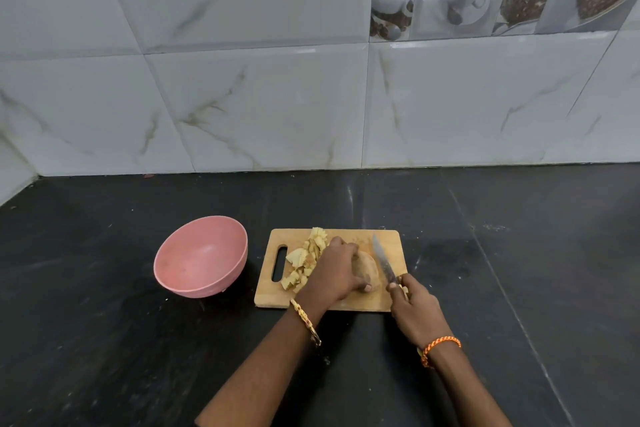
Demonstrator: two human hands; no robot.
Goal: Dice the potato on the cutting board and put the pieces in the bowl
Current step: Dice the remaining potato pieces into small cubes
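Observation:
A wooden cutting board (393,246) lies on the black counter. On its middle sits a brown potato piece (367,269), and my left hand (334,272) presses down on it from the left. My right hand (414,308) grips the handle of a knife (383,259), whose blade lies just right of the potato and points away from me. A heap of pale diced potato pieces (304,260) covers the board's left part, beside the handle slot. A pink bowl (201,256) stands left of the board with nothing inside it.
The black stone counter (502,270) stretches around the board and bowl. A white marble-tiled wall (277,97) rises behind it, with a corner at the far left.

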